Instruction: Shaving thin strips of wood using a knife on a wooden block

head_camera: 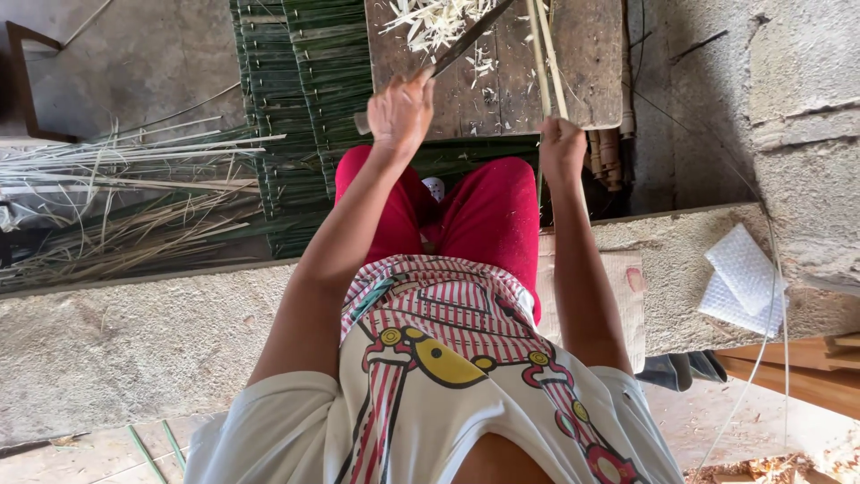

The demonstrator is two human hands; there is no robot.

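The view looks down over the person's own chest and red-trousered knees, so the scene reads upside down. The hand at about 11 o'clock of the frame (400,112) has its fingers wrapped tight around the handle of a long dark knife (470,38), whose blade slants up toward 1 o'clock across a worn wooden block (587,63). Which of the person's hands this is cannot be told for certain from the inverted view; by the arm's run from the shoulder it reads as the left hand. The right hand (561,148), just past 12 o'clock, is closed around a pair of thin pale bamboo strips (546,54) that stand up against the block's face, touching it. Pale shavings (437,20) lie heaped on the block beside the blade, near the strips.

At 10 o'clock, stacked green slats (300,99) rest beside the block, and at 9 o'clock loose dry strips (125,193) lie scattered on the floor. At 3 o'clock a folded white padded sheet (742,282) sits on the concrete ledge (134,332).
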